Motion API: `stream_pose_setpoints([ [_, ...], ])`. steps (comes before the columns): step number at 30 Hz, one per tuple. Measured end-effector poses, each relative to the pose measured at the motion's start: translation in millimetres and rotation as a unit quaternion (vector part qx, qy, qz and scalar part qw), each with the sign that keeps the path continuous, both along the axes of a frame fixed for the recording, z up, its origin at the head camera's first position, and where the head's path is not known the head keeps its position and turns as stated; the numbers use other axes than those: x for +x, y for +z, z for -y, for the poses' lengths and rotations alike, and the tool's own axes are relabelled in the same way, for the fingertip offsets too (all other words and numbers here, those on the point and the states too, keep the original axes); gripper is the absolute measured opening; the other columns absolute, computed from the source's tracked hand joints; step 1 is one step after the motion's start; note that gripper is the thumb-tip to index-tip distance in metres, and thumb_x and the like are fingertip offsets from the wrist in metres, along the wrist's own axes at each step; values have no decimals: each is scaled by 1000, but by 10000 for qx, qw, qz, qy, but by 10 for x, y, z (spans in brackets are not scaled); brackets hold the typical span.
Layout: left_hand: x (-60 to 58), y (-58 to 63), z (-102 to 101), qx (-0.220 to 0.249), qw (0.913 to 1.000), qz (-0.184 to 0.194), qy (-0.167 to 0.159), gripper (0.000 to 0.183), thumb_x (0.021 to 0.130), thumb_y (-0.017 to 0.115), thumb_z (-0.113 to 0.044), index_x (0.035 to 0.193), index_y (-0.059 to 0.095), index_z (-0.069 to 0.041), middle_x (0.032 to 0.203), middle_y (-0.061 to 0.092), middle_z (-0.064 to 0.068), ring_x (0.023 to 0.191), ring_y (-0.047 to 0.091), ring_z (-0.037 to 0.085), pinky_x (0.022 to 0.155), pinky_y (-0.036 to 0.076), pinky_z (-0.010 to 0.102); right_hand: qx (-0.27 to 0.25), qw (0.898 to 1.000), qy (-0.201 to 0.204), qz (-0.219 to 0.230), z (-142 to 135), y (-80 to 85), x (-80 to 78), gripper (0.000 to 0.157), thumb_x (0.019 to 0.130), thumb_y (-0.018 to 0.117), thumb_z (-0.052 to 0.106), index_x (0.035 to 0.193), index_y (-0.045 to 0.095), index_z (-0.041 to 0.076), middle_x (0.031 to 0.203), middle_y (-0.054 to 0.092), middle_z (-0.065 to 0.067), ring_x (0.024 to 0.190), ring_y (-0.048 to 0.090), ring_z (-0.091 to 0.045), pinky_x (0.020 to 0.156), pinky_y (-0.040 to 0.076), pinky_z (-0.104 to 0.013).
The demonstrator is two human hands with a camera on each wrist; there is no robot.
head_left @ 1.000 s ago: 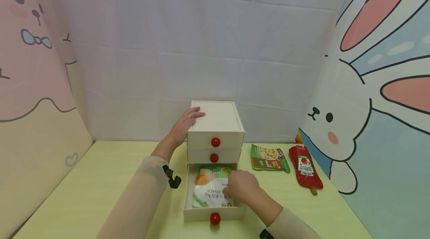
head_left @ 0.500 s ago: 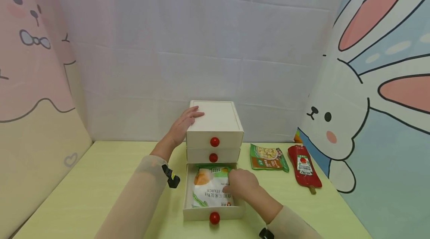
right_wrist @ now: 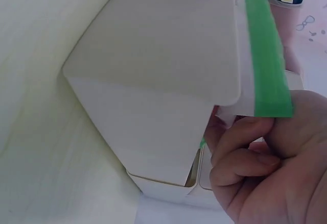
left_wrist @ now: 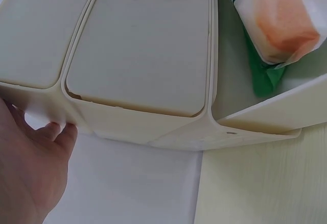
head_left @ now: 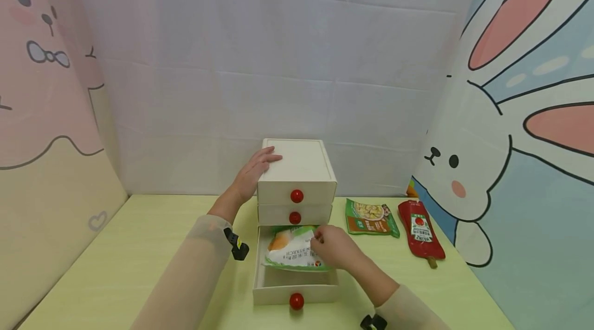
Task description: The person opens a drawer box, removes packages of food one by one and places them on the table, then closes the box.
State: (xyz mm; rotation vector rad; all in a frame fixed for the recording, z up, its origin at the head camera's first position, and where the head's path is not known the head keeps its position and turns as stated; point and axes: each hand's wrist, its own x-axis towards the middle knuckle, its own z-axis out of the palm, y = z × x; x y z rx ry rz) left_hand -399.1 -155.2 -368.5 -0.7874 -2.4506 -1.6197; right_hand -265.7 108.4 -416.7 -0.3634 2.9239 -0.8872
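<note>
A white cabinet point(head_left: 301, 165) with red ball knobs stands in the middle of the table, its bottom drawer point(head_left: 276, 296) pulled out. My left hand point(head_left: 248, 178) rests against its upper left edge, fingers lying over the top. With curled fingers my right hand point(head_left: 336, 247) pinches the right side of a white and green starch bag point(head_left: 292, 251). The bag's near end is tilted up over the drawer floor; its far end lies toward the cabinet. In the right wrist view, the bag's green edge point(right_wrist: 268, 55) shows beside the thumb. Green material point(left_wrist: 263, 76) lies under it in the left wrist view.
To the right on the pale yellow-green table point(head_left: 162, 252) lie a green and brown food packet point(head_left: 371, 218) and a red Heinz ketchup pouch point(head_left: 421, 229). The two upper drawers are closed. A white curtain point(head_left: 232, 87) hangs behind, with cartoon panels at both sides.
My right hand has raised the near end of the starch bag, baring the front of the drawer floor. The left hand stays on the cabinet.
</note>
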Motion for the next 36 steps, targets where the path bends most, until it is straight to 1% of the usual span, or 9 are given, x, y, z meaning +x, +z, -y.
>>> stream_pose_setpoints([
  [4,-11,-7,1,86,10000,-7,-13,54,116,29,-26,156,59,-7,184,23,5,173,10,35,135,9,72,-506,9987,15,34,-46,-3,-21,17,104,70,17,101,78,2,90,72,-3,78,60,-15,69,51,-31],
  [9,-10,-15,-1,119,9999,-72,-43,54,116,28,-24,156,59,-5,183,24,7,172,11,36,135,8,71,-1049,9941,78,258,-113,-6,4,18,104,71,18,103,80,3,93,75,-2,80,63,-14,72,54,-30],
  [14,6,0,-5,79,10000,-36,17,54,115,29,-23,156,60,-7,183,26,5,172,12,33,136,10,69,-1672,9837,149,643,-218,52,75,21,105,69,20,106,80,2,88,74,-1,73,64,-11,64,52,-25],
  [20,2,1,-4,92,10000,4,38,54,115,29,-25,156,60,-8,183,25,3,173,12,33,135,10,70,-2286,9681,105,1022,-383,221,211,27,106,68,22,115,78,-1,87,74,0,66,60,-7,54,45,-20],
  [22,-4,-3,-6,106,9999,25,31,54,115,29,-25,156,60,-8,183,25,3,173,12,33,135,9,70,-2426,9641,114,1078,-456,283,256,28,107,67,23,118,77,-2,88,76,0,66,61,-7,53,45,-20],
  [25,-3,-2,-9,61,10000,35,44,55,115,28,-26,156,60,-9,183,24,3,173,12,34,135,9,71,-2588,9592,181,1126,-592,359,326,31,108,67,23,121,76,-3,91,79,-3,68,67,-8,54,51,-20],
  [30,-2,-5,-13,36,10000,44,51,55,115,28,-26,157,59,-8,184,24,4,172,12,35,135,9,72,-2662,9567,95,1176,-869,454,447,32,110,66,24,124,73,-4,97,80,-5,73,75,-13,59,59,-24],
  [33,-3,-9,-8,77,10000,34,11,54,116,28,-26,157,59,-7,184,23,5,173,11,36,135,8,72,-2675,9560,14,1203,-1046,500,491,34,111,65,26,124,71,-4,98,80,-6,73,75,-13,56,56,-22],
  [36,0,-9,-5,93,9999,36,-22,54,116,29,-26,157,58,-6,184,23,6,173,10,37,134,7,73,-2686,9562,-125,1153,-1218,522,503,35,111,64,26,125,69,-6,99,80,-7,72,73,-12,53,50,-20],
])
